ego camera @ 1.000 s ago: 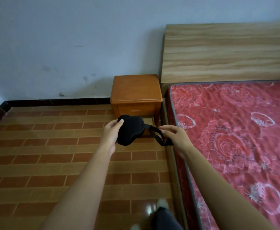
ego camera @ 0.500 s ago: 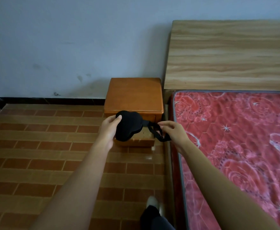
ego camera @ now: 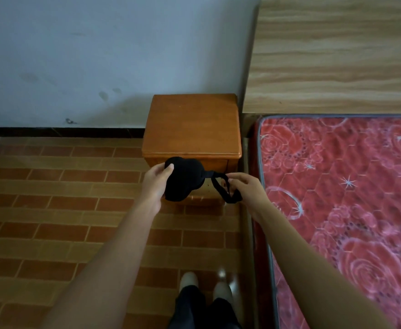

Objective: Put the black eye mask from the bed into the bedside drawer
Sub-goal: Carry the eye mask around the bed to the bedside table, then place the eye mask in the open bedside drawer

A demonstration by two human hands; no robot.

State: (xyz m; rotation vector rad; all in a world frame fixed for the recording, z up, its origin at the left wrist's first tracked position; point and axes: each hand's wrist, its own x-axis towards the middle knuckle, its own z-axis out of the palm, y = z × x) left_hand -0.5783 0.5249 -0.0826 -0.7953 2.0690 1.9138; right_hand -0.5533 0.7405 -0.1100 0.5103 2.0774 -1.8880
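Note:
I hold the black eye mask [ego camera: 184, 180] in the air in front of the orange wooden bedside table [ego camera: 192, 125]. My left hand [ego camera: 155, 186] grips the padded part at its left edge. My right hand [ego camera: 247, 188] pinches the black strap [ego camera: 222, 188] that loops off the mask's right side. The mask hides most of the table's drawer front [ego camera: 215, 165], which looks closed. The bed with its red flowered mattress [ego camera: 351, 198] lies to the right.
A light wooden headboard [ego camera: 332, 55] rises behind the mattress, against a pale wall. Brown brick-pattern floor tiles [ego camera: 64, 210] spread to the left. My feet in pale shoes [ego camera: 204, 284] stand just below the hands, beside the bed frame.
I have stepped closer to the bedside table, which now looms larger and nearer under the mask. Both hands keep the same hold on the mask and strap.

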